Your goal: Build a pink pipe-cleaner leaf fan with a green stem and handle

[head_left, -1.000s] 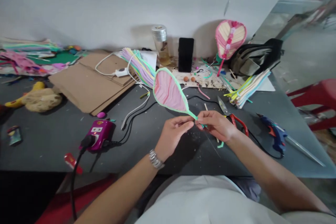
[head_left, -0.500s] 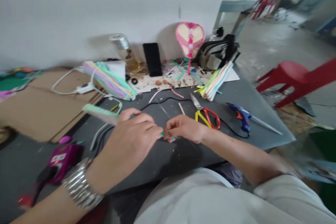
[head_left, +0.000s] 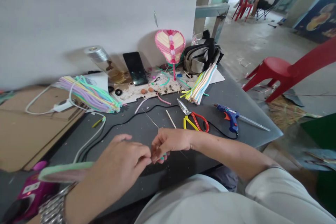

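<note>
My left hand (head_left: 123, 162), a silver watch (head_left: 56, 204) on its wrist, is closed, thumb and fingers pinched together. A flat fuzzy piece with a light green pipe-cleaner edge and a pinkish middle (head_left: 67, 173) sticks out behind it; the part at the palm is hidden. My right hand (head_left: 169, 145) is closed too, its fingertips touching those of my left. Small bits of a green pipe cleaner (head_left: 163, 157) show between its fingers, and the rest of it is covered. A thin wire-like strand (head_left: 151, 118) runs up from near the right fingers.
Scissors (head_left: 193, 119) and a blue glue gun (head_left: 231, 117) lie right of centre. Pipe-cleaner bundles (head_left: 89, 94) (head_left: 201, 84) flank a phone (head_left: 135, 68), a jar (head_left: 105, 63) and a pink heart-shaped fan (head_left: 170, 43). Cardboard (head_left: 34, 129) lies left; a red chair (head_left: 278, 66) stands right.
The view has turned to the right. Both hands sit lower and nearer my body, still together. The green-edged piece has swung down beside my left wrist.
</note>
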### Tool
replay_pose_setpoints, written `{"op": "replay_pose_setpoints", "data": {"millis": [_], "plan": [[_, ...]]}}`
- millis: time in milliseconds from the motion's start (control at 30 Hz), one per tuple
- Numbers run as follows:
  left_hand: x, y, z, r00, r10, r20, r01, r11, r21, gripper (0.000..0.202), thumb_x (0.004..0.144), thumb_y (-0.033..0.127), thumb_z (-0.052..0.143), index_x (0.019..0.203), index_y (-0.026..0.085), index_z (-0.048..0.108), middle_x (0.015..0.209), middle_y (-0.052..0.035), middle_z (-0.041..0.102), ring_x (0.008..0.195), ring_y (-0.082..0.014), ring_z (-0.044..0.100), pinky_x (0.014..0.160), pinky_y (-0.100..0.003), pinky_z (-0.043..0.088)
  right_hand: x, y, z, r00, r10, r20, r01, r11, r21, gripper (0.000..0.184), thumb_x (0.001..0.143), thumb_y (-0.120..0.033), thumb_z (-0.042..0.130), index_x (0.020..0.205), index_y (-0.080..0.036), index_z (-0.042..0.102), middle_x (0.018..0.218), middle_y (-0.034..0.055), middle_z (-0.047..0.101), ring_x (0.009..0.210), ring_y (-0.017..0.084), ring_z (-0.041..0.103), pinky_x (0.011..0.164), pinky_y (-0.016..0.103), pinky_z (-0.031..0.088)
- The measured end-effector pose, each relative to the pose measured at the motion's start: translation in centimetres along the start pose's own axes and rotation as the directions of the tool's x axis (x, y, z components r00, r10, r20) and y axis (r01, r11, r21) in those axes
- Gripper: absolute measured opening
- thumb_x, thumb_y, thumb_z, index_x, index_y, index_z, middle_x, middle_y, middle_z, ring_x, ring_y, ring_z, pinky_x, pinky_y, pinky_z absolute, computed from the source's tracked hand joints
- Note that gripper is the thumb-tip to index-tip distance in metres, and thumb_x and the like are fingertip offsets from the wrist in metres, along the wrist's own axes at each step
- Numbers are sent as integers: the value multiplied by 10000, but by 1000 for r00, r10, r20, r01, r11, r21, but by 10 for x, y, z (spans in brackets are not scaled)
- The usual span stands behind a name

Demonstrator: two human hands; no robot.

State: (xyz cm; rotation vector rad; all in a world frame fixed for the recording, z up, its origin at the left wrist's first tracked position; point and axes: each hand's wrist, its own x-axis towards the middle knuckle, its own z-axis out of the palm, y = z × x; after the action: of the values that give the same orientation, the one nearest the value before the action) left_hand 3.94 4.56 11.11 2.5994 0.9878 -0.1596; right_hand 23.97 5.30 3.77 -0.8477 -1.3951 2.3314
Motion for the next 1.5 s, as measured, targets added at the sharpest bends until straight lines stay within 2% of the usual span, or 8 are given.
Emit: {"op": "replay_pose_setpoints", "data": {"millis": [300,433,533,633,933,1200,1400,1500], "plan": [[33,-19,4,980,-198,19,183,861,-475,189,753,372,688,617,255,749,592,9,699,568,-177,591,568,-258,359,-21,-28,-18,968,-27,-249,-78,911,-405,246,850,-376,672,718,-169,695,684,0,696,634,109,585,585,219,439],[50,-41,-2,944,-328,40,269,693,-669,169,681,396,754,632,236,772,625,-8,722,609,-180,598,584,-233,404,-76,-36,-53,688,-331,-646,-254,723,-642,178,907,-259,573,852,-156,707,888,64,700,801,156,558,731,277,394],[63,-53,-2,913,-402,71,289,513,-808,221,656,420,782,623,202,766,700,-68,755,688,-204,635,629,-246,449,-112,-28,-100,245,-356,-902,-705,573,-418,151,866,-181,568,772,-176,687,819,56,674,748,157,543,681,278,338],[74,-58,7,889,-436,142,297,312,-903,261,604,425,827,641,177,756,733,-107,762,698,-209,645,630,-262,461,-125,-13,-144,139,-316,-939,-774,556,-302,105,835,-145,597,785,-162,687,849,94,683,722,163,539,640,294,312],[88,-72,30,869,-435,238,301,81,-950,320,558,421,880,673,155,744,706,-76,757,699,-176,665,691,-257,482,-111,0,-181,201,-216,-955,-803,522,-287,136,805,-130,620,674,-154,648,668,65,640,589,129,521,579,285,324],[89,-82,33,806,-459,374,357,-127,-925,279,537,293,904,719,158,744,700,-73,757,583,-169,662,528,-232,505,-158,-9,-131,301,-224,-927,-747,549,-375,67,697,-110,592,684,-168,623,673,11,655,645,122,588,586,212,387],[94,-86,41,827,-422,372,329,-174,-928,269,550,272,905,716,138,741,698,-81,760,595,-152,675,538,-197,525,-177,3,-95,396,-152,-906,-501,791,-352,139,742,-206,593,869,-176,643,645,9,665,552,141,582,547,241,421],[97,-86,45,842,-391,372,319,-194,-928,253,563,252,900,720,138,739,702,-80,760,596,-159,681,566,-216,546,-159,-7,-96,310,-315,-897,-604,663,-442,101,792,-236,578,781,-176,659,657,21,670,579,140,574,587,251,404]]}}
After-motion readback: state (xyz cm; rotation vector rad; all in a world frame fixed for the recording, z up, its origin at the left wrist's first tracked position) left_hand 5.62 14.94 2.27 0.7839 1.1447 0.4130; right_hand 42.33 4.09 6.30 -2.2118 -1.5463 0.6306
